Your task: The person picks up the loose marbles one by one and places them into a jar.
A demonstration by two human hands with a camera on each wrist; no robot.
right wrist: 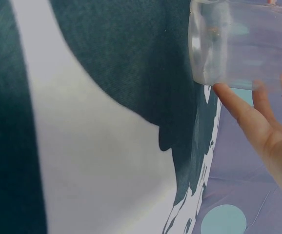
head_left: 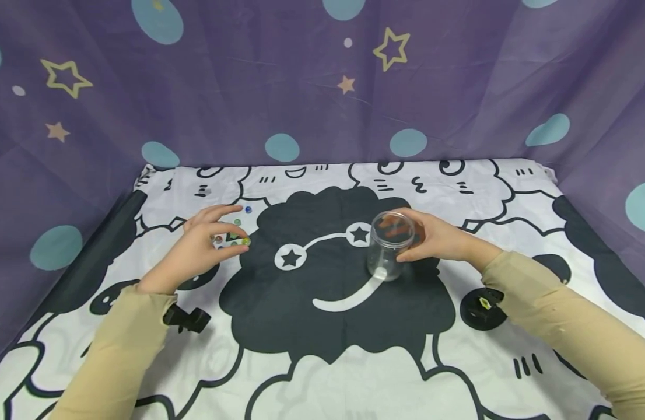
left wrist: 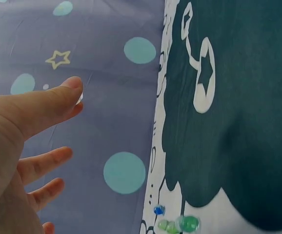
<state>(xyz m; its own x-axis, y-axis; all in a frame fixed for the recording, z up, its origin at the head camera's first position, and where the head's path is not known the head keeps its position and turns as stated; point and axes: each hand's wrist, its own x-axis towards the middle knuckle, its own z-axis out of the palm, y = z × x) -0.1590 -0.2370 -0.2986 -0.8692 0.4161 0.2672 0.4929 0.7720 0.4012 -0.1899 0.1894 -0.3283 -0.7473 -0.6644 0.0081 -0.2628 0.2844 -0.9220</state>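
One printed tablecloth (head_left: 333, 326) spreads below both hands. At right, the right hand (head_left: 433, 236) curls round an upright transparent jar (head_left: 386, 256), long axis vertical, mouth up; the right wrist view cuts that mouth off. At left, the left hand (head_left: 202, 239) pinches a yellow-green marble (head_left: 246, 241), mostly thumb-hidden in the left wrist view, which shows green marbles (left wrist: 189, 224) larger beside a blue marble (left wrist: 159, 209).

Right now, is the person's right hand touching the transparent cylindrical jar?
Touching: the head view shows the right hand gripping the jar, thumb against its side.
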